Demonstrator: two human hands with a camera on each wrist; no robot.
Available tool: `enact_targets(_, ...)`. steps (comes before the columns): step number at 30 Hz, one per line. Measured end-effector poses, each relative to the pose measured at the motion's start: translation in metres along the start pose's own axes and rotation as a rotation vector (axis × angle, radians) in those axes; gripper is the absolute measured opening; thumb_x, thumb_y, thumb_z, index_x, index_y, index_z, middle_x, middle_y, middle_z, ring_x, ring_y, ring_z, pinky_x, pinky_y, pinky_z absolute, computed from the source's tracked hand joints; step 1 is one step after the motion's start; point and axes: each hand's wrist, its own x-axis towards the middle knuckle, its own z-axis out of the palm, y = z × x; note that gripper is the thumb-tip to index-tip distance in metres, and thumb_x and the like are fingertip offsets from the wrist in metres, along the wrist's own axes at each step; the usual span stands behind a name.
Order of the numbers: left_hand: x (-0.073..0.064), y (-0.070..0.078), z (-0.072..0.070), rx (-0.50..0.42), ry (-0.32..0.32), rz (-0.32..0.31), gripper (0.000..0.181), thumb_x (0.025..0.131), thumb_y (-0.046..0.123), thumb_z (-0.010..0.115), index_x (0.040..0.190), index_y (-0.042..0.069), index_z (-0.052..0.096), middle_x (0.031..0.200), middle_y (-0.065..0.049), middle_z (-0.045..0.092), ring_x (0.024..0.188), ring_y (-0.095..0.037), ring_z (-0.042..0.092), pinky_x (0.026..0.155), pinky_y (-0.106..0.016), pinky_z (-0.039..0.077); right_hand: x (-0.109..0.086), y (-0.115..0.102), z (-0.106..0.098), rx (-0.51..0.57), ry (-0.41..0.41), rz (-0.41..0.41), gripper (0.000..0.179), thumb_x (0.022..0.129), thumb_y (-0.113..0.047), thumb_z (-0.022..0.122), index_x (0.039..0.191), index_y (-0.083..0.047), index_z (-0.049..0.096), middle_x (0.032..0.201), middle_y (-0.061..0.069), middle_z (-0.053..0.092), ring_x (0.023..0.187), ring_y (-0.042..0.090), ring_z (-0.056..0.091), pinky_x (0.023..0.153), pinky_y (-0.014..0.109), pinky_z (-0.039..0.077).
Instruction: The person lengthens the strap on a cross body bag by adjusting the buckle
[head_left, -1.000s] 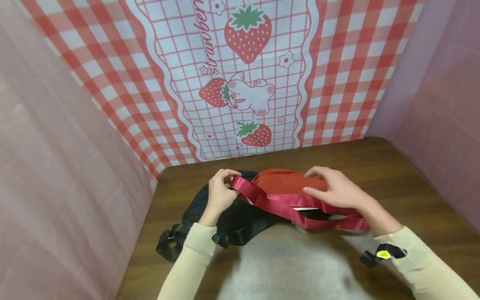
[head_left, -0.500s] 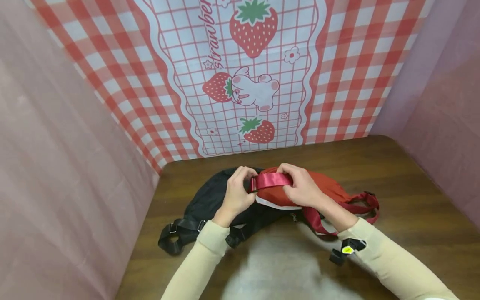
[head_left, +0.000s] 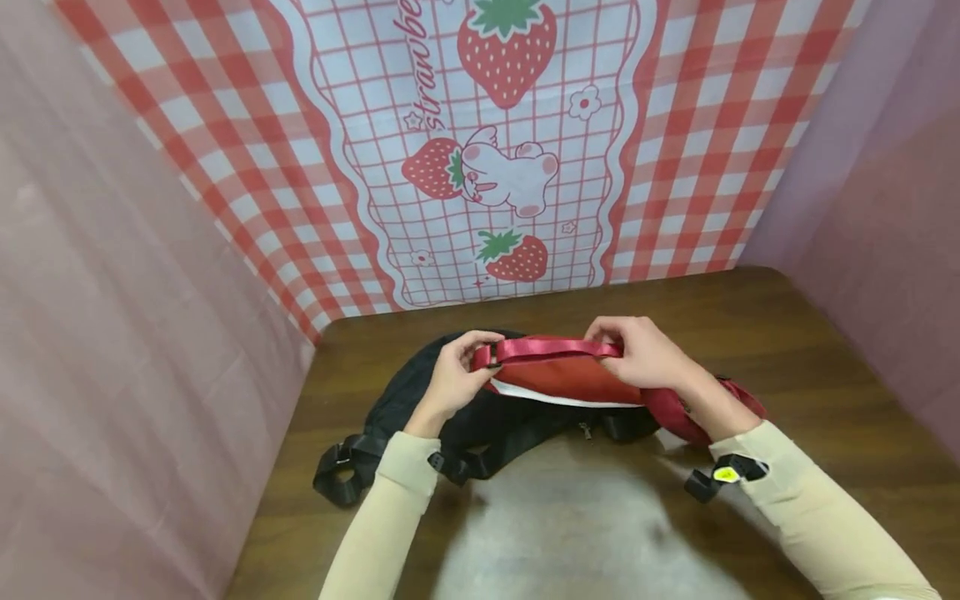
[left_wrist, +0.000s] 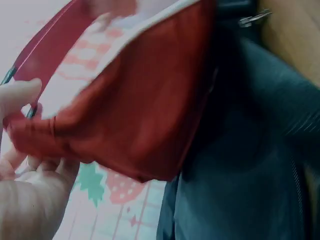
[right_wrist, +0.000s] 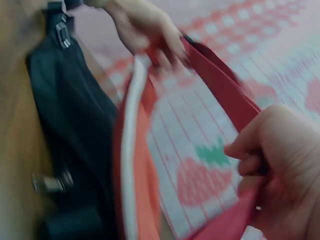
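Note:
A red waist bag (head_left: 562, 379) with a white-edged side is raised over a black waist bag (head_left: 408, 383) on the table. My left hand (head_left: 450, 379) pinches the red bag's left end, by a dark slider buckle on its red strap (head_left: 551, 347). Farther along, my right hand (head_left: 648, 358) grips that strap with curled fingers, and the strap stretches between both hands. In the right wrist view the red strap (right_wrist: 220, 85) runs taut from one hand to the other. The left wrist view has the red bag's fabric (left_wrist: 140, 100) hanging from my left fingers.
The brown wooden table (head_left: 750, 325) has a pale patch at its front middle. Black straps (head_left: 352, 467) trail at the left. A strawberry-print cloth (head_left: 510, 167) hangs behind, with pink curtains (head_left: 135, 333) at the sides.
My right hand closed on the red strap, then slid right along it, away from the left hand. The red bag has been lifted and its strap drawn straight.

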Motion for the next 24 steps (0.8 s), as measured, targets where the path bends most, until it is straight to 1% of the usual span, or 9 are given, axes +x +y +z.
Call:
enact_targets(2, 0.003, -0.002, -0.01, -0.033, 0.141, -0.039, 0.033, 0.092, -0.017, 0.065, 0.123, -0.007, 0.07, 0.104, -0.008, 0.067, 0.09, -0.007, 0.064, 0.074, -0.017, 0.056, -0.006, 0.017, -0.015, -0.001, -0.063, 0.039, 0.027, 0.086, 0.002, 0.067, 0.104, -0.016, 0.073, 0.075, -0.002, 0.063, 0.064, 0.012, 0.051, 0.06, 0.027, 0.044)
enact_targets(4, 0.005, -0.007, -0.024, -0.124, 0.289, -0.097, 0.029, 0.094, -0.017, 0.057, 0.119, -0.009, 0.068, 0.102, -0.001, 0.063, 0.087, -0.006, 0.063, 0.07, -0.018, 0.054, -0.017, 0.035, -0.031, -0.034, -0.103, 0.051, 0.026, 0.086, 0.005, 0.066, 0.102, -0.014, 0.072, 0.076, -0.003, 0.062, 0.067, 0.009, 0.051, 0.063, 0.026, 0.043)
enact_targets(7, 0.004, -0.014, -0.046, -0.202, 0.488, -0.162, 0.027, 0.096, -0.016, 0.048, 0.116, -0.007, 0.064, 0.098, 0.002, 0.06, 0.085, -0.005, 0.06, 0.07, -0.017, 0.052, -0.038, 0.06, -0.051, -0.042, -0.112, 0.078, 0.021, 0.088, 0.006, 0.068, 0.094, -0.014, 0.069, 0.075, -0.005, 0.058, 0.066, 0.005, 0.049, 0.06, 0.025, 0.042)
enact_targets(9, 0.002, -0.02, -0.058, -0.199, 0.539, -0.203, 0.027, 0.098, -0.014, 0.046, 0.118, -0.007, 0.063, 0.101, 0.0, 0.061, 0.087, -0.005, 0.059, 0.072, -0.016, 0.051, -0.05, 0.072, -0.059, -0.013, -0.103, 0.066, 0.019, 0.091, 0.005, 0.071, 0.092, -0.014, 0.067, 0.074, -0.007, 0.055, 0.063, 0.003, 0.047, 0.057, 0.025, 0.041)
enact_targets(11, 0.001, -0.022, -0.065, -0.116, 0.539, -0.241, 0.03, 0.097, -0.013, 0.047, 0.121, -0.008, 0.064, 0.105, -0.002, 0.063, 0.091, -0.005, 0.058, 0.074, -0.015, 0.05, -0.06, 0.08, -0.064, 0.086, -0.085, 0.031, 0.02, 0.092, 0.006, 0.072, 0.094, -0.013, 0.067, 0.074, -0.006, 0.056, 0.062, 0.004, 0.048, 0.054, 0.025, 0.043)
enact_targets(15, -0.001, -0.025, -0.07, 0.075, 0.399, -0.295, 0.031, 0.094, -0.011, 0.056, 0.125, -0.009, 0.064, 0.111, -0.014, 0.066, 0.097, -0.016, 0.06, 0.078, -0.019, 0.051, -0.066, 0.083, -0.065, 0.372, -0.06, -0.104, 0.027, 0.092, 0.015, 0.068, 0.113, -0.001, 0.065, 0.085, 0.002, 0.065, 0.07, 0.009, 0.057, 0.057, 0.025, 0.054)
enact_targets(18, -0.005, -0.019, -0.072, 0.283, 0.168, -0.342, 0.048, 0.088, -0.006, 0.07, 0.135, -0.004, 0.06, 0.124, -0.023, 0.064, 0.109, -0.03, 0.06, 0.088, -0.033, 0.055, -0.063, 0.073, -0.067, 0.545, -0.065, -0.169, 0.045, 0.089, 0.024, 0.056, 0.131, 0.007, 0.058, 0.101, 0.007, 0.07, 0.079, 0.016, 0.063, 0.061, 0.028, 0.06)
enact_targets(21, -0.011, 0.003, -0.061, 0.541, -0.086, -0.32, 0.081, 0.081, 0.009, 0.084, 0.154, 0.006, 0.047, 0.144, -0.028, 0.054, 0.126, -0.042, 0.049, 0.102, -0.053, 0.053, -0.058, 0.05, -0.067, 0.519, -0.073, -0.169, 0.061, 0.085, 0.026, 0.05, 0.142, 0.004, 0.054, 0.105, 0.006, 0.069, 0.08, 0.019, 0.064, 0.06, 0.03, 0.061)
enact_targets(24, -0.012, 0.035, -0.025, 0.7, -0.223, -0.177, 0.104, 0.08, 0.029, 0.089, 0.166, 0.014, 0.034, 0.158, -0.021, 0.047, 0.139, -0.041, 0.04, 0.112, -0.064, 0.046, -0.05, 0.019, -0.061, 0.363, -0.076, -0.144, 0.069, 0.085, 0.021, 0.056, 0.149, -0.006, 0.052, 0.106, 0.005, 0.066, 0.079, 0.02, 0.063, 0.06, 0.031, 0.059)
